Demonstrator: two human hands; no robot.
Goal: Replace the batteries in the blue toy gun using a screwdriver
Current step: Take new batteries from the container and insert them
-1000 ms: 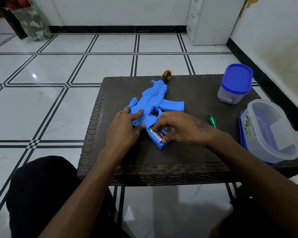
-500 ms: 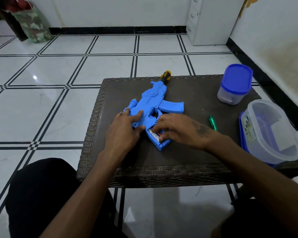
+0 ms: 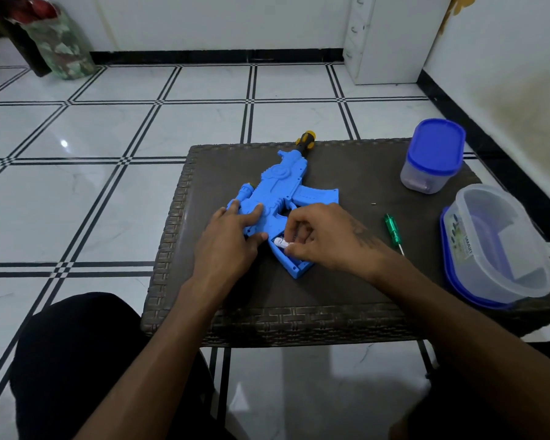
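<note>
Both hands work at the near end of the blue toy gun (image 3: 281, 188), which lies flat on the dark woven table (image 3: 346, 300), its long axis running from the near grip to the far muzzle, tilted slightly right. The left hand (image 3: 232, 239) rests on the body with fingers straight, steadying it. The right hand (image 3: 321, 239) is the nearer to the open compartment in the grip and pinches a battery (image 3: 281, 242) there with curled fingertips; whether it is going in or out cannot be told. A green screwdriver (image 3: 393, 231) lies just right of that hand.

Dim indoor light, glare spot on floor tiles (image 3: 64, 143), wide-angle edge bending, sharp focus
</note>
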